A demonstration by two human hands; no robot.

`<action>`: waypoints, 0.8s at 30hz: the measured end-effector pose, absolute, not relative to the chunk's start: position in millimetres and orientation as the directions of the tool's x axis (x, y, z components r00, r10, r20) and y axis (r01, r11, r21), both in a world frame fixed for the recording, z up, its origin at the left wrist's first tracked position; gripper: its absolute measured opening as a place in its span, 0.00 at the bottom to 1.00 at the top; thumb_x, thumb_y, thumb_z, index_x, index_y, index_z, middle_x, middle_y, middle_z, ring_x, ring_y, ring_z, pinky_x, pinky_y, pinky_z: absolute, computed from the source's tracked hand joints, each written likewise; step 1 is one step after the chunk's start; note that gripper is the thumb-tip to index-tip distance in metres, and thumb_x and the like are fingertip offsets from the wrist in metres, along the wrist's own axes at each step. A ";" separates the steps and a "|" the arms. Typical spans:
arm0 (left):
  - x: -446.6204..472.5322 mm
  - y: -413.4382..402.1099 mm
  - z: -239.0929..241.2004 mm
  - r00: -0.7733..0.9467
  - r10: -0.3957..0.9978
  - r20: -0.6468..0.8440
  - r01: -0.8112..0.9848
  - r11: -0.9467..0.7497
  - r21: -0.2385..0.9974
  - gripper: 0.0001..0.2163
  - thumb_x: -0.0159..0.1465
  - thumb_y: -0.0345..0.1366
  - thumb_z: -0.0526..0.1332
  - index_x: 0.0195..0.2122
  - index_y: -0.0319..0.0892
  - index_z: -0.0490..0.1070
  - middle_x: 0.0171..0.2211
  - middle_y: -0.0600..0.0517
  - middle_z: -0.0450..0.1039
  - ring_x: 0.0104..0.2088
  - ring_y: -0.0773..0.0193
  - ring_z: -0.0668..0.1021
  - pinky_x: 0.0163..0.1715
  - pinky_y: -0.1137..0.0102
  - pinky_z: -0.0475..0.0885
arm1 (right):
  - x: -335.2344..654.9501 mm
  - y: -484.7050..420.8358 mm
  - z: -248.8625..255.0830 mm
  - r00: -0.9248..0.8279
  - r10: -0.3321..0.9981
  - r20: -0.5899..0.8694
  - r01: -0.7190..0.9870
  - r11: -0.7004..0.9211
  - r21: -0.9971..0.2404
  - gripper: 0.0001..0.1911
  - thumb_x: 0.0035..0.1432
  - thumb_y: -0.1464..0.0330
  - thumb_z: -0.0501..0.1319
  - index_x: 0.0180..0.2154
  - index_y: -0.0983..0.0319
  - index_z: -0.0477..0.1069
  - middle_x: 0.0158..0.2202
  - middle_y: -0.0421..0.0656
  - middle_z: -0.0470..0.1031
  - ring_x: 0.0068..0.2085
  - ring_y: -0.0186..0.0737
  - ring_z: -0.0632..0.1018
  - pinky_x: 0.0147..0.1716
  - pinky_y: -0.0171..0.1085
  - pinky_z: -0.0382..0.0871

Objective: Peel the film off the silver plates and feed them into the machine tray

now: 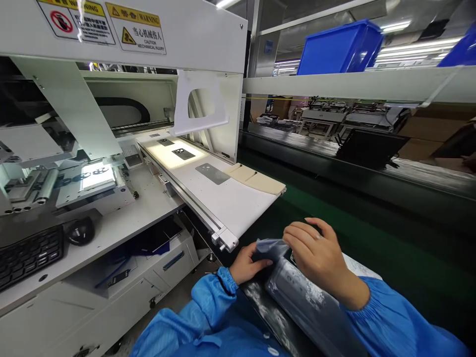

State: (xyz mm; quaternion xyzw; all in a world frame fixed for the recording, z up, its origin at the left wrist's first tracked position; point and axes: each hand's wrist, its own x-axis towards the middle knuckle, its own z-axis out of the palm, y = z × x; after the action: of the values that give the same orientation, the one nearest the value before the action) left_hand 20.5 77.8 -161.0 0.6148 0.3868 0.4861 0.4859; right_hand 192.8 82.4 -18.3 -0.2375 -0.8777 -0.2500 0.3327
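Note:
Low in front of my body, my left hand [250, 265] is closed, fingers and thumb pinching the left side of a thin, greyish translucent plastic piece [273, 246]. My right hand [320, 258] reaches over from the right with its fingers bent onto the far right edge of that same piece. Its fingertips are partly hidden. Beneath both hands lies a stack of phone-shaped translucent pieces [293, 283] with whitish, cloudy patches. A white conveyor belt [241, 213] ends just beyond my left hand. Several dark sheets with camera holes lie on it, the nearest one [212, 173] being grey.
On the left a white machine [122, 29] with warning labels stands over the belt. A keyboard [31, 255] and a mouse [81, 231] rest on its table. A green conveyor [409, 238] runs along the right. Blue bins [334, 47] sit on a shelf above.

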 end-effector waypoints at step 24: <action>24.7 82.7 -157.0 0.166 0.960 0.224 0.081 -0.240 0.967 0.12 0.59 0.35 0.62 0.44 0.39 0.75 0.38 0.48 0.80 0.38 0.58 0.79 0.44 0.64 0.73 | 203.2 111.1 -9.3 -0.694 0.674 0.254 0.536 0.719 -0.443 0.11 0.62 0.65 0.53 0.32 0.61 0.72 0.30 0.44 0.74 0.31 0.38 0.74 0.29 0.37 0.69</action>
State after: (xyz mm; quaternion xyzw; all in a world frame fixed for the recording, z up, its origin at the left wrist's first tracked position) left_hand 24.7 82.7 -157.0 0.6171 0.4217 0.4889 0.4497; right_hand 203.2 111.1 -9.3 -0.3342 -0.9045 0.1699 0.2032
